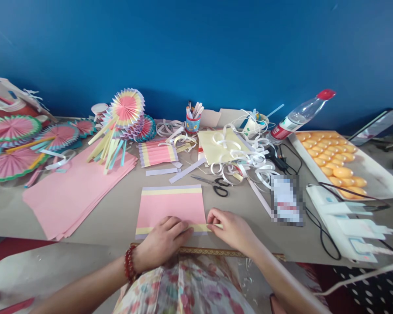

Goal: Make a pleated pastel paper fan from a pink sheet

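Observation:
A pink sheet of paper [170, 207] lies at the table's front edge, with yellow and lilac bands along its far and near edges. My left hand [165, 237] rests on the sheet's near side, fingers lying down over the yellow band and pressing it. At the sheet's right edge, my right hand [227, 224] pinches the end of a yellow paper strip [199, 227] that sticks out past the pink sheet. Beyond the sheet, black-handled scissors [220, 190] lie on the table, touched by neither hand. A pleated pink, yellow and lilac paper [158, 153] sits farther back.
Pink sheets [75, 196] are stacked at left, near folded paper fans [128, 109]. Curled white strips [236, 157] and a pen cup [193, 124] stand behind. Rightward are a bottle [293, 120], a phone [286, 198], a power strip [343, 226] and a box of orange oval pieces [380, 176].

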{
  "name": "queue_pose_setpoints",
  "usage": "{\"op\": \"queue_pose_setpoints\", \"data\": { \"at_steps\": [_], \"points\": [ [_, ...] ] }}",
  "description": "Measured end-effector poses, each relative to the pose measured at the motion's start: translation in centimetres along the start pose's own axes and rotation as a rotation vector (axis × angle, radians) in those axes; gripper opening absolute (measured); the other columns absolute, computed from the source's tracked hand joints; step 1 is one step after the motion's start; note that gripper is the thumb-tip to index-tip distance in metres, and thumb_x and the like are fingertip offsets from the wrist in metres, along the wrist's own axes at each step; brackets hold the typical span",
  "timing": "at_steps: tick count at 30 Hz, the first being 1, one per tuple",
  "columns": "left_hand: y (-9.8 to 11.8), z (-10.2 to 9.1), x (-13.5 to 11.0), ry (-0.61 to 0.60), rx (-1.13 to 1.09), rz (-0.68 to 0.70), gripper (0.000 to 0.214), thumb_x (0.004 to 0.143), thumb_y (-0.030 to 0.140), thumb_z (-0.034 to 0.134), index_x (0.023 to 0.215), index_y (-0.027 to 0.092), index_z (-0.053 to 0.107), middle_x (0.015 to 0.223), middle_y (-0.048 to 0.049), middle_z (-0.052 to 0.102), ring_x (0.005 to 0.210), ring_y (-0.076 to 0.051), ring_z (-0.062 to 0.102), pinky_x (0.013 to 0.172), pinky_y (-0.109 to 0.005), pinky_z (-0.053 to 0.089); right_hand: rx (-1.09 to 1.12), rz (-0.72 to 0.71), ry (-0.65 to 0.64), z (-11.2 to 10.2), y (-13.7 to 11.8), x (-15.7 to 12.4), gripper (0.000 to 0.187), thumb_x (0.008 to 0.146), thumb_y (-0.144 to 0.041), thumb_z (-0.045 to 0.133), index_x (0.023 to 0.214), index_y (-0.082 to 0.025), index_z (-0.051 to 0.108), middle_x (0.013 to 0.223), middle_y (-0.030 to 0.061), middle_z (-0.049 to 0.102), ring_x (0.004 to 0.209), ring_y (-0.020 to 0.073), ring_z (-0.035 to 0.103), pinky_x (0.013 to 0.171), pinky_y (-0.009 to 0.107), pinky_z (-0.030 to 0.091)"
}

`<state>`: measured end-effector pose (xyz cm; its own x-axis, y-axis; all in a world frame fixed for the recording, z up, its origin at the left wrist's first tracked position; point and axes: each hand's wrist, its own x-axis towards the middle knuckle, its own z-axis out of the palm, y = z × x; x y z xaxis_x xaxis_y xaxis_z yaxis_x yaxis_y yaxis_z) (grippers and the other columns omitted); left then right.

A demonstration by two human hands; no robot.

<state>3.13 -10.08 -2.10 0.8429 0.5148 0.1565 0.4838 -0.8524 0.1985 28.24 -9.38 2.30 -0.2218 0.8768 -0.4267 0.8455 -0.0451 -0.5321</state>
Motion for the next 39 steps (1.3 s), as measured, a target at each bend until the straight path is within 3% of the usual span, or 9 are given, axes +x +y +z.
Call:
{"op": "queue_pose_setpoints", "data": {
  "at_steps": [14,23,39],
  "points": [
    [0.0,-0.5,0.1,-0.016,0.014,0.007,0.029,0.093,0.022,0.054,0.122,0.018,0.055,0.118,-0.0088,0.058,0.101,-0.021,0.051,0.091,-0.037,0.042,-0.01,-0.005,0.009,0.1,0.1,-0.1,0.002,0.079,-0.024,0.058,0.081,-0.024,0.057,0.074,-0.0046,0.064,0.064,0.012,0.056,0.057,0.022,0.028],
    [-0.6,-0.9,0.3,-0.042,0.083,0.135,0.034,0.094,0.017,0.051,0.128,0.015,0.052,0.13,-0.0111,0.055,0.102,-0.02,0.051,0.091,-0.036,0.043,-0.001,-0.013,0.007,0.1,0.1,0.0,0.001,0.081,-0.024,0.059,0.081,-0.024,0.058,0.076,-0.0038,0.066,0.071,0.0134,0.06,0.058,0.021,0.029],
    [-0.8,-0.6,0.0,-0.061,0.038,0.13,0.036,0.096,0.018,0.046,0.131,0.015,0.051,0.134,-0.0108,0.053,0.106,-0.022,0.05,0.094,-0.038,0.04,0.042,-0.035,0.023,0.1,0.2,-0.3,0.006,0.081,-0.024,0.052,0.082,-0.025,0.058,0.075,-0.0031,0.065,0.069,0.0135,0.058,0.059,0.022,0.032]
  ]
}}
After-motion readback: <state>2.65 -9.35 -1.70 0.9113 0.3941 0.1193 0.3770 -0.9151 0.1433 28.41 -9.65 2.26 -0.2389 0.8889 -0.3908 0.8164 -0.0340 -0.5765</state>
